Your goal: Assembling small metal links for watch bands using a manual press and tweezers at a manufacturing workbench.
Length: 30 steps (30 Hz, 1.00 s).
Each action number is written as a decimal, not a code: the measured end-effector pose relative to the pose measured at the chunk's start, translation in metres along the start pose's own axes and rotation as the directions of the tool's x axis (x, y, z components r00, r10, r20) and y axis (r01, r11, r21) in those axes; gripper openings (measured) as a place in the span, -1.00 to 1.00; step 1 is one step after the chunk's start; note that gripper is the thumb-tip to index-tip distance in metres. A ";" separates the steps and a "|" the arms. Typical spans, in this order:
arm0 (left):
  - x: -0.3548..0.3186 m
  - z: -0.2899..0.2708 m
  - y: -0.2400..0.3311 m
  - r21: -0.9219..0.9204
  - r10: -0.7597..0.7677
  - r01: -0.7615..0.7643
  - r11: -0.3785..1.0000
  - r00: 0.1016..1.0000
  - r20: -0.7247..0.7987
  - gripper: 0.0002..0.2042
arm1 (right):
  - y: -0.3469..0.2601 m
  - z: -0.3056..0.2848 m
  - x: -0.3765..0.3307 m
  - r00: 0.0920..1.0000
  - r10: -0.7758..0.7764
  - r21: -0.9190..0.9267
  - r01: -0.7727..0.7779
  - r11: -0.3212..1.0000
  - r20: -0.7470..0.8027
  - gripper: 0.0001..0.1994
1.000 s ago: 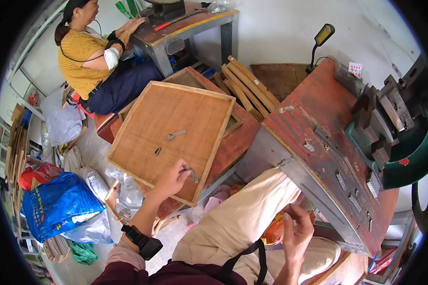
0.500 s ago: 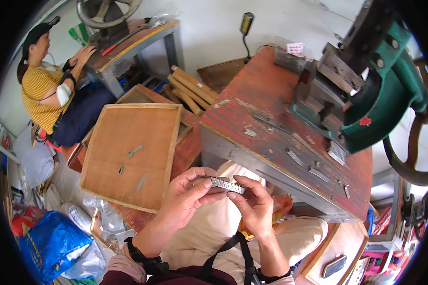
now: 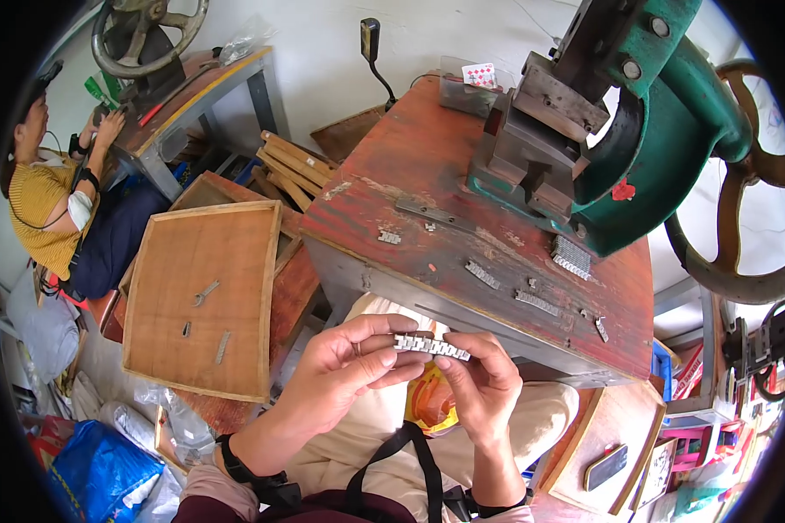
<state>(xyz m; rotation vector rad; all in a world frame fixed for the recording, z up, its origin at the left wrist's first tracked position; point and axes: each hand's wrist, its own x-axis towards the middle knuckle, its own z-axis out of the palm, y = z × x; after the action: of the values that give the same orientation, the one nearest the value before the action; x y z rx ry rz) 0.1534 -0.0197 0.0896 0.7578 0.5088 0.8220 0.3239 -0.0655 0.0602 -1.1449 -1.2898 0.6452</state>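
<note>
The worn red wooden surface (image 3: 366, 187) carries one green cast-metal press (image 3: 685, 187), two loose silver metal link strips (image 3: 536, 302), one ribbed silver metal bundle (image 3: 571, 259) and smaller bits too tiny to count surely; a shallow brown wooden tray (image 3: 170, 270) holds three small metal pieces (image 3: 207, 292). One short silver metal link piece (image 3: 432, 346) is off the surface, its ends pinched between thumb and fingers in the left hand's (image 3: 358, 362) and right hand's (image 3: 481, 383) grip. Its handling seems under way, the others lie unheld, and what remains cannot be told.
</note>
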 end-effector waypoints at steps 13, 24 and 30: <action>0.006 0.019 -0.001 -0.003 -0.070 0.070 0.998 0.997 -0.046 -0.64 | -0.002 -0.014 -0.007 0.999 -0.038 0.034 0.039 0.999 -0.030 -0.73; 0.008 0.023 -0.003 0.072 -0.091 0.091 0.993 0.996 -0.006 -0.61 | -0.004 -0.020 -0.012 0.999 0.015 0.028 -0.013 1.000 -0.051 -0.74; 0.013 0.025 -0.006 0.083 -0.100 0.100 0.992 0.995 -0.003 -0.64 | -0.006 -0.024 -0.012 0.999 -0.024 -0.027 0.023 0.999 -0.041 -0.75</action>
<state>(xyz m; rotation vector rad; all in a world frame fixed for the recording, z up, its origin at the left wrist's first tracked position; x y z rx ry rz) 0.1800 -0.0217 0.0996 0.8024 0.5784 0.7110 0.3431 -0.0852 0.0638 -1.1571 -1.2789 0.5858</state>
